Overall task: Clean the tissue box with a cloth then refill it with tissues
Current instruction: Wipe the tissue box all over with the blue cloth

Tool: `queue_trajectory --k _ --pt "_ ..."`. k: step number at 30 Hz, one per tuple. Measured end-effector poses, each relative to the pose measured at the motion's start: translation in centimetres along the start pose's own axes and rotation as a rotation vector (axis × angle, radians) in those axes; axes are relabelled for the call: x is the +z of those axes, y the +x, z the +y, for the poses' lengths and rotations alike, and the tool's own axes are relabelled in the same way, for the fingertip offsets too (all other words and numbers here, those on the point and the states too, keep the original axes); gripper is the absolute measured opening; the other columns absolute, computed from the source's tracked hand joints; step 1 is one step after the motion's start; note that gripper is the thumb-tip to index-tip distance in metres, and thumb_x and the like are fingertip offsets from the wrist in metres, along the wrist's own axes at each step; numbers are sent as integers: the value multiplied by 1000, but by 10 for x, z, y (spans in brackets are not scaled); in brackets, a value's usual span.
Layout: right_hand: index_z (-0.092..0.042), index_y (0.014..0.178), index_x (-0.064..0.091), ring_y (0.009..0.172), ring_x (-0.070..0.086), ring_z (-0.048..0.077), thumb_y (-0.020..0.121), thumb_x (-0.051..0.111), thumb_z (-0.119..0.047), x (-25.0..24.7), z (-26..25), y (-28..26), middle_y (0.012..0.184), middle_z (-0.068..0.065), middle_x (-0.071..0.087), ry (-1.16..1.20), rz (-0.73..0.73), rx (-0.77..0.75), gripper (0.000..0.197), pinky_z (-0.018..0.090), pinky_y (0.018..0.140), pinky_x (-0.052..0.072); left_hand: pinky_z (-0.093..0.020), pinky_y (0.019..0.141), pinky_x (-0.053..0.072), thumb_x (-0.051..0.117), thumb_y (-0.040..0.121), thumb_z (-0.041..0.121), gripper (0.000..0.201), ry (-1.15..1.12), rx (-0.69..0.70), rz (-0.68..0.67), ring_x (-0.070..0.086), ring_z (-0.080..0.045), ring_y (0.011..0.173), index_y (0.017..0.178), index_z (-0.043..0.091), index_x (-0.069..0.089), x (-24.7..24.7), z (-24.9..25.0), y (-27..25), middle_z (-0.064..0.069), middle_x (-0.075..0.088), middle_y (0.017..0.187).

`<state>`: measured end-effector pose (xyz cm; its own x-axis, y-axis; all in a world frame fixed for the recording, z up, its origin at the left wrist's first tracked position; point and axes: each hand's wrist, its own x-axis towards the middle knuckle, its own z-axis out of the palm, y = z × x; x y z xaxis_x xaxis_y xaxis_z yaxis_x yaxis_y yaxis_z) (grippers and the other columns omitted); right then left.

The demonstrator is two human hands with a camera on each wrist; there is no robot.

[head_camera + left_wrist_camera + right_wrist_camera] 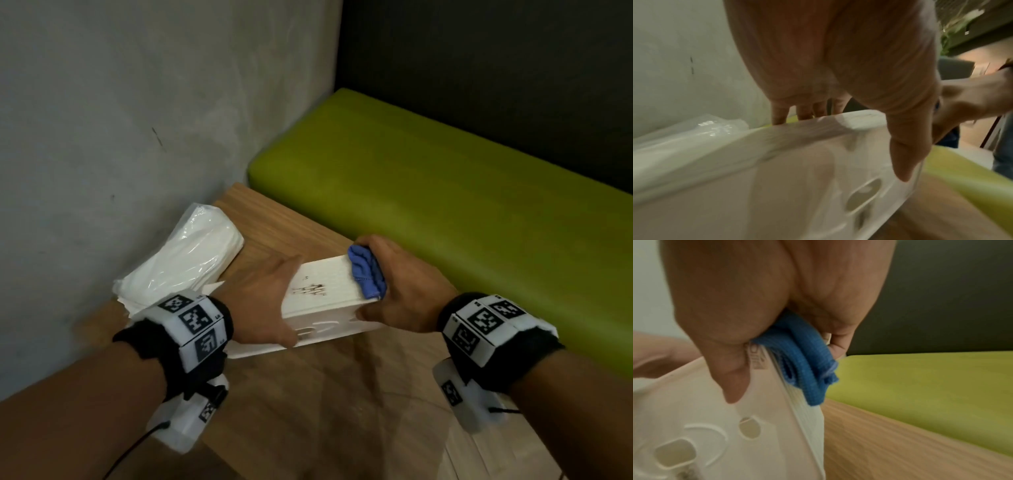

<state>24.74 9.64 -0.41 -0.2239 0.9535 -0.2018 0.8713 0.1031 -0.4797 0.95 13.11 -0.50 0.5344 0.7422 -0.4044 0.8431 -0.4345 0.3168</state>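
now i see box (pixel 323 301) tipped on side over wooden table (pixel 329 411), held between both my hands; left hand (pixel 263 305) grips its left end, fingers over far edge, thumb on near face with slots; right hand (pixel 400 291) curled round blue cloth (pixel 367 274), pressing it to box's right end, thumb on near face; dark smudge on upward face; tissues (pixel 185 260) in clear wrap lie behind left wrist by grey wall (pixel 137 102); green bench (pixel 445 192) past table
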Motion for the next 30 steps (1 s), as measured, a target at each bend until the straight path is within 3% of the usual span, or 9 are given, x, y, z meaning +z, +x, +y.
queue_trajectory --k 5,9,12,15,18,22,26,28,30 --pt "-18 139 40 117 52 21 77 76 -28 7 20 -4 131 2 51 129 13 32 71 24 92 39 -30 86 50 77 54 47 87 -46 -155 13 53 -9 101 132 30 43 10 -28 -14 13 53 118" --pt "-19 146 32 122 46 31 75 54 -35 10 7 -4 142 4 43 -55 -24 42 76 42 103 40 -29 88 49 81 55 45 83 -92 -161 84 54 -9 102 129 29 49 16 -26 -16 11 56 118" --pt "-12 140 38 116 45 36 72 41 -29 15 -23 -5 140 9 42 -227 -68 -38 71 45 100 37 -30 87 49 82 55 45 79 -94 -164 118 54 -12 101 126 28 51 14 -21 -14 9 57 117" --pt "-10 148 30 124 43 34 79 44 -48 35 -59 -7 152 11 36 -250 -93 -147 80 44 105 35 -28 82 47 82 58 47 63 -138 -93 156 57 -12 96 112 28 57 9 -8 -9 10 59 106" --pt "-13 147 36 130 44 31 93 34 -50 40 -66 -5 153 11 40 -185 -13 -196 66 40 105 32 -27 76 48 82 58 42 45 -173 -67 177 61 -11 87 93 27 57 4 -4 -8 12 59 92" --pt "-39 135 51 104 53 30 95 27 -44 32 -35 -7 139 -8 56 -309 198 -35 47 38 78 36 -31 82 50 84 58 39 62 -138 -137 172 59 -17 99 112 23 59 0 -6 -12 6 60 107" --pt "-37 130 54 113 56 36 90 25 -44 27 -12 1 137 1 58 -178 171 169 50 44 91 40 -32 71 51 81 52 44 49 -131 -132 159 56 -12 83 90 26 56 1 -5 -11 8 60 94" --pt "-36 126 58 112 56 33 88 31 -51 24 -18 4 131 -2 61 -146 203 199 49 43 92 38 -34 74 53 82 53 44 52 -129 -137 160 58 -14 86 95 25 58 1 -4 -9 9 59 94" --pt "-36 120 61 108 57 30 86 38 -58 27 -41 3 127 -6 62 -161 213 97 47 44 91 40 -35 78 53 82 54 43 56 -127 -141 182 59 -16 91 102 26 58 0 -2 -8 10 57 94"
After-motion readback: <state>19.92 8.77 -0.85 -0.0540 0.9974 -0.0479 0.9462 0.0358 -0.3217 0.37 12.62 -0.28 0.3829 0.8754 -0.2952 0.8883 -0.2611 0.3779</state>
